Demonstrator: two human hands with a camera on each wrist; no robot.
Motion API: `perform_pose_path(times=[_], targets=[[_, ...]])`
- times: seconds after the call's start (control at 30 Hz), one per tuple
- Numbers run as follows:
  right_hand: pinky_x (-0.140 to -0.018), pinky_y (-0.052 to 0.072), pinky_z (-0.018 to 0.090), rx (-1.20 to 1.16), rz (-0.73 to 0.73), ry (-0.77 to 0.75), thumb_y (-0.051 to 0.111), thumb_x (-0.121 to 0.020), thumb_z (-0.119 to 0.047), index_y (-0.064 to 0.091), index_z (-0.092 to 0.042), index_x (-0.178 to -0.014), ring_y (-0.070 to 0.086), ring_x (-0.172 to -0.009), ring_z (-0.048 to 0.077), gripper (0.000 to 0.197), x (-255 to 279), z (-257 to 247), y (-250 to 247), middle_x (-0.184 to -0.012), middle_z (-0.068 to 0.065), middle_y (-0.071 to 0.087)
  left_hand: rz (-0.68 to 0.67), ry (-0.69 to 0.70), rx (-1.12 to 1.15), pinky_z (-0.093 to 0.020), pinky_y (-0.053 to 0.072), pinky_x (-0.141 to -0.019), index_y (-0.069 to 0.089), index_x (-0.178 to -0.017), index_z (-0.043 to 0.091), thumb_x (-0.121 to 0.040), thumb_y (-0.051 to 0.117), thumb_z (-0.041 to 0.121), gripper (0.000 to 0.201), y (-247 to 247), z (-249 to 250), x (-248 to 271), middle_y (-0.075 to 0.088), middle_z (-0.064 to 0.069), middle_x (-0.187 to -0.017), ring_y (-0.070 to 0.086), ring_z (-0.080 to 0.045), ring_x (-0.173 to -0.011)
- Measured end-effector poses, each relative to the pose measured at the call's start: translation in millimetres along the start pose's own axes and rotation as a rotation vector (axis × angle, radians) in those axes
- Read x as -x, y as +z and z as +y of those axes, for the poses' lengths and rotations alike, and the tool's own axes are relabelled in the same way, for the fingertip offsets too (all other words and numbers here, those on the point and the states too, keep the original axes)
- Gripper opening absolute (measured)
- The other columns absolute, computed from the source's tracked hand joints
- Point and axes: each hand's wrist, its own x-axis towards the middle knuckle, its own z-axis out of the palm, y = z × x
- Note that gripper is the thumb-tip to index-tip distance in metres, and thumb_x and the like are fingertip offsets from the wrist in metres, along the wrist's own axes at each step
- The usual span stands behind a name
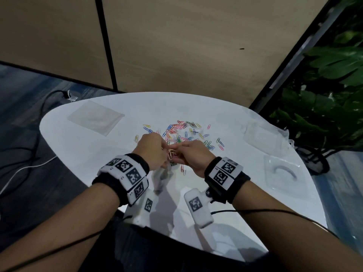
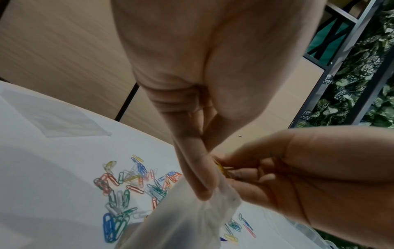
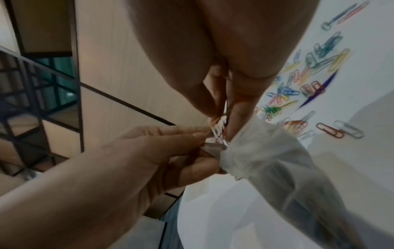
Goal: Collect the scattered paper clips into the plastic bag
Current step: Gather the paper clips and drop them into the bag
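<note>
At frame centre, the left hand (image 1: 152, 152) pinches the bag (image 1: 163, 177) mouth, while the right hand (image 1: 193, 156) pinches a few clips (image 1: 171, 153) at it. This looks like loading; next, release them inside, then return to the pile (image 1: 182, 132) above.

Clear plastic bag (image 2: 187, 219), crumpled, hanging mouth-up below the grip. Handful of paper clips (image 1: 171, 153) pinched at the bag's mouth, yellow and white among them. Scattered paper clips (image 1: 182, 132), many colours, loose and flat just beyond the grip.
</note>
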Motion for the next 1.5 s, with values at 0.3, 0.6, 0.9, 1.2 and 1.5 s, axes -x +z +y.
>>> perform_pose_path(times=[0.3, 0.6, 0.9, 1.2, 1.5], targets=[[-0.07, 0.058, 0.023, 0.65, -0.118, -0.449, 0.074, -0.076, -0.005, 0.072, -0.01, -0.078, 0.071, -0.071, 0.017, 0.006, 4.4, -1.1, -0.8, -0.077, 0.005, 0.074, 0.027, 0.01, 0.071, -0.043, 0.064, -0.077, 0.073, -0.099, 0.002, -0.095, 0.052, -0.002, 0.022, -3.6, -8.9, 3.5, 0.076, -0.022, -0.08, 0.077, -0.031, -0.069], [-0.078, 0.061, 0.037, 0.621, 0.126, 0.002, 0.082, -0.076, -0.02, 0.06, -0.011, -0.12, 0.067, -0.094, 0.027, 0.05, -26.4, 53.5, -43.4, -0.109, 0.012, 0.065, 0.134, 0.016, 0.15, -0.027, 0.064, -0.067, 0.072, -0.097, 0.004, -0.097, 0.052, 0.0, 0.02, -52.6, -46.9, 23.9, 0.076, -0.019, -0.074, 0.077, -0.026, -0.066], [-0.107, 0.043, 0.046, 0.982, 0.298, -0.016, 0.075, -0.075, -0.046, 0.025, -0.022, -0.151, 0.034, -0.138, 0.04, 0.094, -82.2, 75.5, 30.5, -0.152, 0.018, 0.021, 0.249, -0.058, 0.113, -0.026, 0.064, -0.065, 0.073, -0.1, 0.005, -0.097, 0.057, 0.003, 0.016, -86.8, -89.4, 26.3, 0.076, -0.014, -0.075, 0.077, -0.022, -0.062], [-0.078, 0.053, 0.032, 1.296, 0.252, -0.281, 0.056, -0.091, -0.005, 0.071, -0.007, -0.104, 0.065, -0.095, 0.029, 0.02, -98.7, 57.9, 26.3, -0.109, 0.014, 0.065, 0.254, -0.076, 0.08, -0.035, 0.064, -0.075, 0.072, -0.1, 0.007, -0.098, 0.053, 0.005, 0.019, -93.5, -85.8, 21.1, 0.076, -0.015, -0.075, 0.077, -0.024, -0.064], [-0.096, 0.054, 0.038, 0.19, 0.26, 0.157, 0.068, -0.083, -0.011, 0.071, -0.012, -0.069, 0.068, -0.086, 0.026, 0.014, -81.5, 32.9, -10.3, -0.095, 0.018, 0.075, 0.213, -0.071, 0.063, -0.04, 0.064, -0.076, 0.072, -0.099, 0.005, -0.097, 0.054, 0.003, 0.018, -89.9, -78.3, 14.4, 0.075, -0.018, -0.072, 0.076, -0.029, -0.065]])
